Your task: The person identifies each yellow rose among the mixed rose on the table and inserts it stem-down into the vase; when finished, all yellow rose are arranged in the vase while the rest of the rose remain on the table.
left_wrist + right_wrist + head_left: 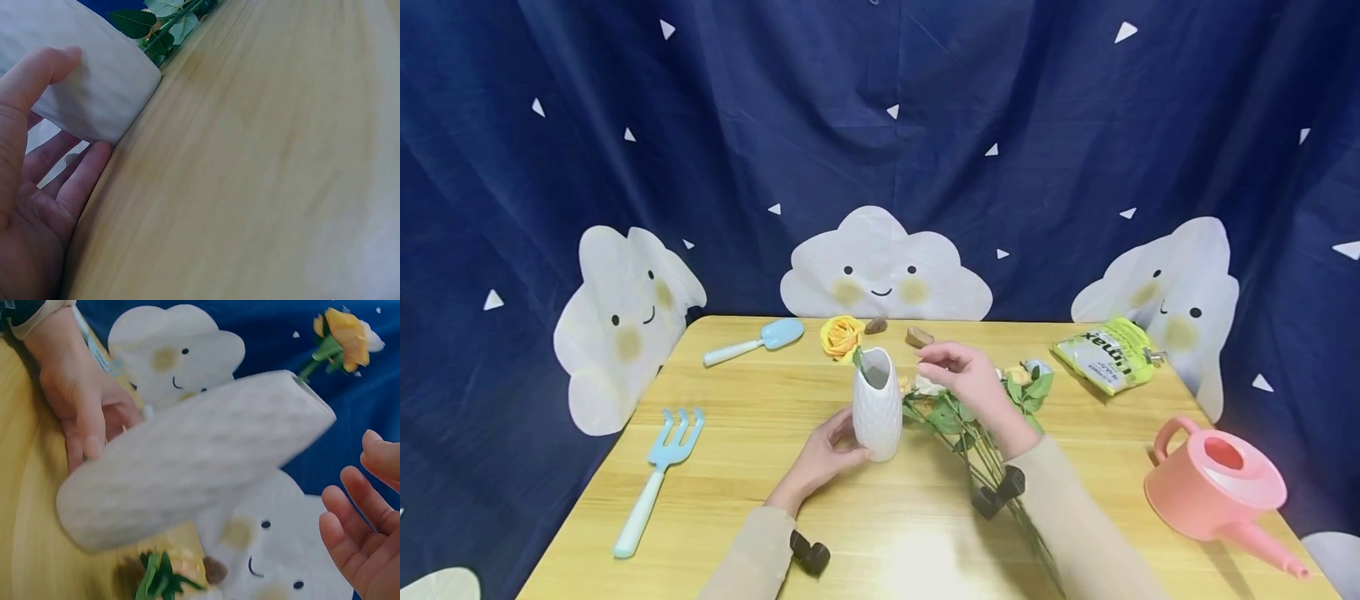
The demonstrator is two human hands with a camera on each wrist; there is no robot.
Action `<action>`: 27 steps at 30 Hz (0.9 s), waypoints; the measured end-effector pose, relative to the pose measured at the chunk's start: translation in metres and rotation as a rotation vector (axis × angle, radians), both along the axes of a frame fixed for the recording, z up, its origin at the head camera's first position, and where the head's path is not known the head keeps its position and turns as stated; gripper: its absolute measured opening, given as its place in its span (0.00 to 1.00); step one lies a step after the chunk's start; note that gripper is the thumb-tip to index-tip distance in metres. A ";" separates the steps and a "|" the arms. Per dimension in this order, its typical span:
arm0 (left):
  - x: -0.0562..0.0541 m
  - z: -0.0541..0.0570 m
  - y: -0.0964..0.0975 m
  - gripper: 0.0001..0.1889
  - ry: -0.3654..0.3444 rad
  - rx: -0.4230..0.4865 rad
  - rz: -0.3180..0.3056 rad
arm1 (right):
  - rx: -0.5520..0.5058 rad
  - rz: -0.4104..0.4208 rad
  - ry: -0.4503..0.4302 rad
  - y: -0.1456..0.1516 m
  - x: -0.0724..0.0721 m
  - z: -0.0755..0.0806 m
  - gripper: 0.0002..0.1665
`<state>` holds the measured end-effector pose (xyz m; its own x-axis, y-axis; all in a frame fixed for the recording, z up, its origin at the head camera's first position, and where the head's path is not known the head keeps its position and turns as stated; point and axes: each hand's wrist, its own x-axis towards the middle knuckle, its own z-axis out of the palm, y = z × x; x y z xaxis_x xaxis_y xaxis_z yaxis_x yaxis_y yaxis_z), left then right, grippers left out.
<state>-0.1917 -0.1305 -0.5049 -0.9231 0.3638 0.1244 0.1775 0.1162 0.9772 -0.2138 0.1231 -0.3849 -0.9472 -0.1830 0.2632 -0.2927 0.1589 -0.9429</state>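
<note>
A white textured vase (877,417) stands upright on the wooden table, with a yellow rose (842,337) leaning out of its mouth to the left. Low on its left side, my left hand (826,457) holds the vase; the left wrist view shows the thumb (53,67) on its wall and fingers near the base. My right hand (972,385) hovers to the right of the vase mouth, fingers loosely bent and holding nothing. Beneath that hand and forearm lies a bunch of artificial flowers (947,417), their long stems running toward the front edge and partly hidden by the arm.
On the left are a blue hand fork (668,450) and a small blue trowel (782,333). Two brown stones (919,337) lie behind the vase. A green bag (1105,357) rests at the back right, and a pink watering can (1198,487) stands at the right edge.
</note>
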 end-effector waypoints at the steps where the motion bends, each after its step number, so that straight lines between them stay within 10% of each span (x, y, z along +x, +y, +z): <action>1: 0.000 0.000 0.000 0.38 0.004 0.006 0.000 | -0.021 0.004 -0.022 0.005 0.001 -0.001 0.16; 13: -0.001 0.000 0.002 0.37 -0.022 0.052 0.001 | -0.212 -0.005 -0.017 0.087 0.007 -0.038 0.16; 27: 0.002 0.003 0.004 0.38 -0.017 0.038 0.002 | -0.077 -0.165 -0.245 0.146 0.041 -0.064 0.19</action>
<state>-0.1900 -0.1269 -0.5018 -0.9260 0.3574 0.1220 0.1603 0.0795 0.9839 -0.1723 0.2687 -0.4487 -0.9995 -0.0093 0.0303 -0.0312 0.1110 -0.9933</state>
